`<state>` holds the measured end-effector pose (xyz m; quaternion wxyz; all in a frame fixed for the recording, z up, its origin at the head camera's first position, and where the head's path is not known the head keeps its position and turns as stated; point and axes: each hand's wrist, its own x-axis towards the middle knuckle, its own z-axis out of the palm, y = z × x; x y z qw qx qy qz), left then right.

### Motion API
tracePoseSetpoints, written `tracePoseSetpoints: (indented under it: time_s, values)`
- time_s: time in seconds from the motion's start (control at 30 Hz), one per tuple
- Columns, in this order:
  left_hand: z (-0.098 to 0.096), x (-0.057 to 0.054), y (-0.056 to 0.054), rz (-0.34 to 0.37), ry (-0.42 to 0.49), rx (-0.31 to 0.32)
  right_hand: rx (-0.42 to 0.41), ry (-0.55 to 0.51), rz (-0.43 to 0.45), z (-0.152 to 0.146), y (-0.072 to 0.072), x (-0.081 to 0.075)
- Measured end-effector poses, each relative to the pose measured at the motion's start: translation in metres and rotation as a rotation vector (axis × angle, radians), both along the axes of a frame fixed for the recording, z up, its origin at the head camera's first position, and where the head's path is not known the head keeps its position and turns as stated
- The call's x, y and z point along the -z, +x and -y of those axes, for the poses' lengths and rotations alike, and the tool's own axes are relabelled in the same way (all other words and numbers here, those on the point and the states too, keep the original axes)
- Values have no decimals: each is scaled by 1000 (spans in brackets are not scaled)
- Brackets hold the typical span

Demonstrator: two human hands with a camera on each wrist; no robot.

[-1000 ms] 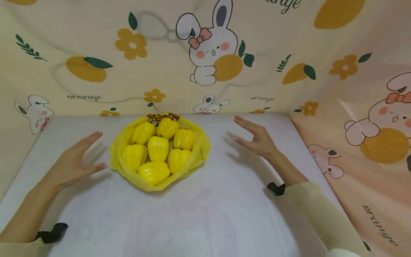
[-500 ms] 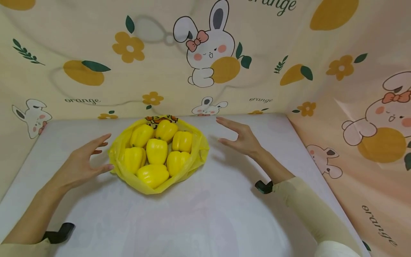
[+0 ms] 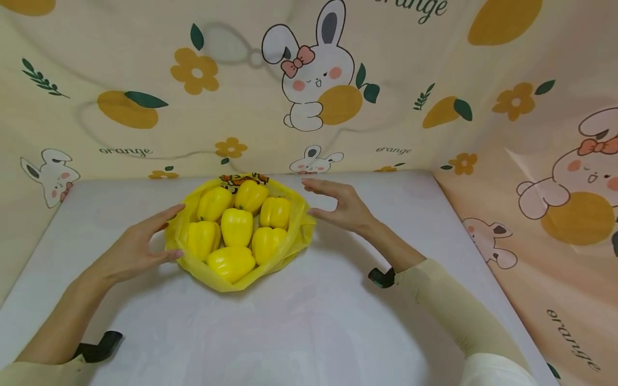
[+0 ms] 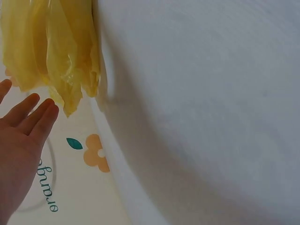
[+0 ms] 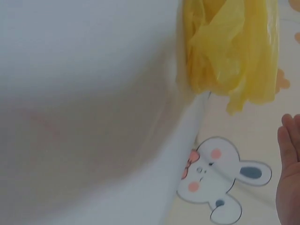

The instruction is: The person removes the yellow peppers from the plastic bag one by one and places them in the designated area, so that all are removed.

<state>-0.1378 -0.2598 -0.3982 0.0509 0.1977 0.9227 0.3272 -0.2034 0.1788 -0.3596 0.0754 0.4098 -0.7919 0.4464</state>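
Note:
A yellow plastic bag sits with its mouth spread wide on the table, left of centre in the head view. Several yellow bell peppers lie inside it. My left hand is at the bag's left side, thumb and fingers spread apart, fingertips overlapping the rim in the head view. On the other side, my right hand has its thumb and fingertips right by the bag's right edge, fingers apart. In the left wrist view, straight fingers point toward the crumpled bag side. The right wrist view shows the bag with the hand partly cut off.
A white cloth-covered table bears the bag. Behind it hangs a cream backdrop printed with rabbits and oranges, and a similar sheet stands at the right. A black wrist device shows on each arm.
Both hands have moved inward toward the bag, the left hand to the right and the right hand to the left. The bag and bell peppers stay in place.

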Motion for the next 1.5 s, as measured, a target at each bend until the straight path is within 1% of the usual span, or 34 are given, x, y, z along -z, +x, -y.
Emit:
tracePoseSetpoints:
  time_s: [0.1,0.23,0.43,0.57,0.7,0.9,1.17,1.37,1.5]
  values:
    - [-2,0,0,23,0,5,-10,-1,37,6,-6,11]
    - [-6,1,-1,61,-20,1,-15,26,82,14,-14,26]
    - [-8,2,-3,66,-18,5,-53,30,122,27,-18,32]
    - [-9,4,-5,71,1,11,-54,41,147,33,-19,34]
    - [-10,5,-8,76,0,12,-24,91,163,38,-19,35]
    - [-10,5,-11,83,-16,8,25,160,153,44,-19,36]
    - [-11,5,-12,122,-12,2,142,290,177,50,-17,38]
    - [-11,11,-14,127,11,9,174,348,194,51,-19,44]
    - [-12,11,-15,125,13,6,189,365,223,53,-18,46]
